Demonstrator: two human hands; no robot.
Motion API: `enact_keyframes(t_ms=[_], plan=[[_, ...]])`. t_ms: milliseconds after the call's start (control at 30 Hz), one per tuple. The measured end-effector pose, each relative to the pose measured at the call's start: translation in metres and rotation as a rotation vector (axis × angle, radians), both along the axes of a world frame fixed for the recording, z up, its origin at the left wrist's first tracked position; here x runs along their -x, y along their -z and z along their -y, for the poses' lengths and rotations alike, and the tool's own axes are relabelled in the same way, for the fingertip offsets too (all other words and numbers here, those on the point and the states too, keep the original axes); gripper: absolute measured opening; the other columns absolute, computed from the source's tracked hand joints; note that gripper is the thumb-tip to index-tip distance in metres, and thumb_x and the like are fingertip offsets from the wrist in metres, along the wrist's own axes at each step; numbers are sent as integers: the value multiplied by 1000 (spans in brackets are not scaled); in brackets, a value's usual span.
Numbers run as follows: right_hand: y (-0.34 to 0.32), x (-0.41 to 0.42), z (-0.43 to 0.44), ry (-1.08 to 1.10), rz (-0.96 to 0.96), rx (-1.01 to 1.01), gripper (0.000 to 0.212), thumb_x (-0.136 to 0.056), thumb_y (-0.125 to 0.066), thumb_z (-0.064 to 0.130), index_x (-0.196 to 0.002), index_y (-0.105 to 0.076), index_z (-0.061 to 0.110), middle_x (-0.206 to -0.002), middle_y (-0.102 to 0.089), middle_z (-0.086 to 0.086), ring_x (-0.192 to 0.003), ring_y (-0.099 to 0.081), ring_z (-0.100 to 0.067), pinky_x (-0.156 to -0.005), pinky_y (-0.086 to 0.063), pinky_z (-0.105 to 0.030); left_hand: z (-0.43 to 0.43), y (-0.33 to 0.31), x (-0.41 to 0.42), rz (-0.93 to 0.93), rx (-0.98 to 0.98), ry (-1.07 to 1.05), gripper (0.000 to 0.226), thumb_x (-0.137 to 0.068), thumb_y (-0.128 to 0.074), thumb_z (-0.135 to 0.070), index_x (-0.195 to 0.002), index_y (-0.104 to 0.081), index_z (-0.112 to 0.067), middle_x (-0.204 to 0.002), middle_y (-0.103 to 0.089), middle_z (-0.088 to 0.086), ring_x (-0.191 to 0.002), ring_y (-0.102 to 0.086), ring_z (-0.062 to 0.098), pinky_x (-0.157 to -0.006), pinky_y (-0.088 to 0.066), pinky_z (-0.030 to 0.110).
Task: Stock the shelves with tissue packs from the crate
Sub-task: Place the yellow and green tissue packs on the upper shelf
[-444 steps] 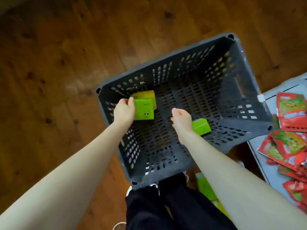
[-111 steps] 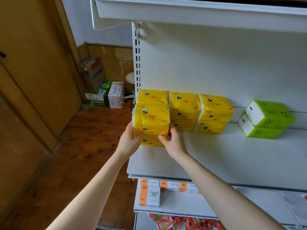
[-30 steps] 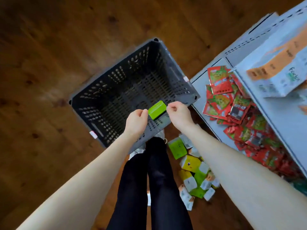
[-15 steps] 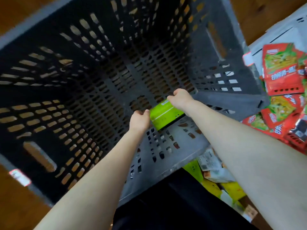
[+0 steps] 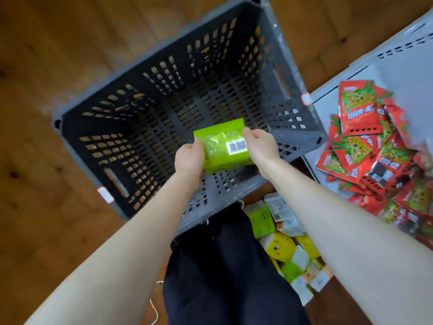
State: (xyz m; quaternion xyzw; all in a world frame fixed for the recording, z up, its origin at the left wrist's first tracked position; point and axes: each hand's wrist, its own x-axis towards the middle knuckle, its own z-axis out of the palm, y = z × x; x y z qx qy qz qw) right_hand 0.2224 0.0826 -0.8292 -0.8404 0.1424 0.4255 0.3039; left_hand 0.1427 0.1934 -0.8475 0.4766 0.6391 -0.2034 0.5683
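A dark grey slotted crate (image 5: pixel 290 73) fills the upper middle of the frame, standing on a wooden floor (image 5: pixel 46 66). At the right edge a grey shelf (image 5: pixel 403 73) carries a loose heap of red snack packets (image 5: pixel 365 141), just beside the crate's right corner. Below that, at lower right, yellow, green and white tissue packs (image 5: pixel 288 249) lie jumbled on the floor next to the person's dark trousers (image 5: pixel 222 266), which cover the crate's near rim at bottom centre.

In the middle of the frame a green pack (image 5: pixel 225 146) is held over the near part of the crate, barcode side up. The left hand (image 5: pixel 189 158) grips its left edge, thumb on top and fingers curled beneath. The right hand (image 5: pixel 260 146) grips the right edge the same way, its thumb lying along the upper corner.
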Motion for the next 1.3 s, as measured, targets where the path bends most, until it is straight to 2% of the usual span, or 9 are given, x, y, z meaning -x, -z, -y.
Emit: enact_keyframes(t_ms=[100, 200, 433, 567, 633, 733, 867, 1133, 1300], plan=[[-61, 1, -14, 129, 18, -85, 41, -98, -36, 36, -85, -56, 3, -90, -60, -12, -82, -53, -23, -70, -36, -32, -14, -60, -1, 57, -95, 5, 33, -93, -38, -42, -73, -51, -19, -88, -51, 7, -81, -49, 22, -79, -48, 40], [-123, -1, -25, 256, 19, -147, 47, -98, -32, 41, -103, -59, 3, -96, -58, -8, -79, -52, -17, -70, -38, -32, -30, -118, 1, 129, -130, -63, 42, -94, -33, -47, -106, -57, -15, -103, -58, 4, -95, -55, 24, -79, -39, 35], [-259, 5, -36, 535, -71, -332, 23, -94, -43, 49, -98, -46, 26, -117, -53, -5, -109, -53, -26, -89, -49, -44, -54, -263, -10, 327, -143, -184, 35, -92, -39, -48, -72, -47, -21, -88, -52, 5, -86, -48, 19, -80, -38, 36], [-323, 6, -36, 614, -20, -473, 2, -92, -54, 24, -90, -53, 23, -111, -56, -6, -104, -54, -26, -82, -48, -42, -57, -335, -15, 469, -140, -136, 49, -74, -53, -64, -66, -37, -19, -76, -39, 4, -81, -42, 20, -77, -37, 36], [-352, 4, -32, 652, 30, -546, 13, -86, -52, 7, -92, -57, 17, -98, -58, -6, -93, -55, -24, -77, -47, -37, -57, -367, -19, 503, -86, -115, 50, -68, -60, -65, -70, -42, -19, -80, -45, 4, -85, -48, 21, -86, -44, 39], [-394, 1, -23, 650, 123, -659, 36, -70, -50, 1, -104, -57, 11, -92, -61, -8, -83, -57, -20, -67, -44, -28, -50, -409, -28, 558, -63, -85, 39, -71, -69, -46, -72, -41, -18, -90, -51, 8, -84, -53, 22, -82, -48, 44], [-446, -9, -4, 676, 234, -708, 17, -80, -54, 2, -85, -57, 17, -79, -60, -3, -71, -54, -14, -58, -40, -25, -31, -457, -41, 642, -2, -135, 17, -85, -59, -7, -77, -45, -12, -96, -54, 16, -77, -58, 23, -65, -49, 36], [-514, -19, 51, 625, 417, -697, 7, -84, -64, 14, -85, -58, 19, -92, -62, -7, -84, -57, -20, -72, -44, -32, 19, -531, -57, 801, 15, -83, 15, -85, -55, 0, -77, -49, -11, -89, -55, 12, -75, -56, 20, -58, -45, 30], [-550, -7, 94, 583, 499, -716, 6, -85, -63, 15, -87, -60, 21, -103, -65, -11, -95, -59, -23, -88, -46, -41, 57, -569, -45, 916, -20, 3, 15, -87, -58, -6, -78, -48, -14, -78, -54, 6, -73, -51, 20, -71, -39, 39]])
